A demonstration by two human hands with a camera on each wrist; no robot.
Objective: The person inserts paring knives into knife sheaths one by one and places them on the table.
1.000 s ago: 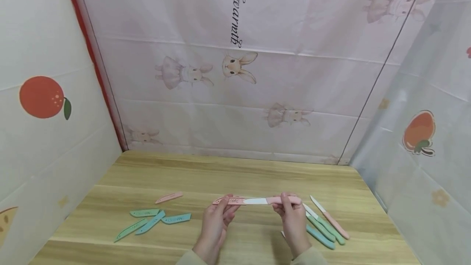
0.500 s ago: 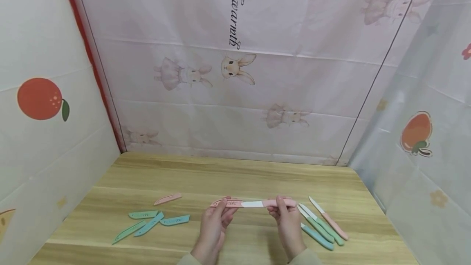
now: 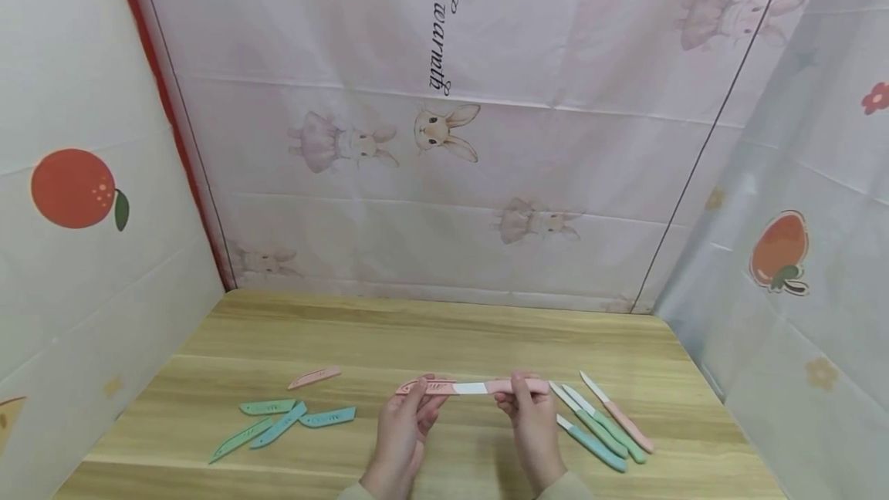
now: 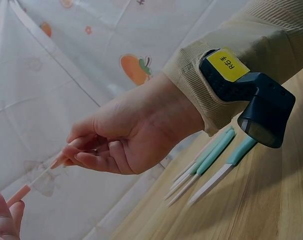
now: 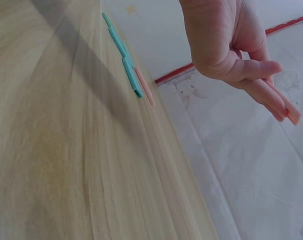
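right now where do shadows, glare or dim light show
Head view: fairly even light, faint sheen on the right curtain, held blade looking plain white; left wrist view: dimmer overall; right wrist view: long dark shadow across the table.

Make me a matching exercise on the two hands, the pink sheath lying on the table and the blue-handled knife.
Things:
1. Left hand
2. Right hand
3. Loose pink sheath
4. Blue-handled knife

Places and states, head view:
A. On the right side of the table
B. Holds a pink handle
C. On the table's left side
D. Holds a pink sheath

Pairs: 1-D, 2-B, 3-C, 4-A
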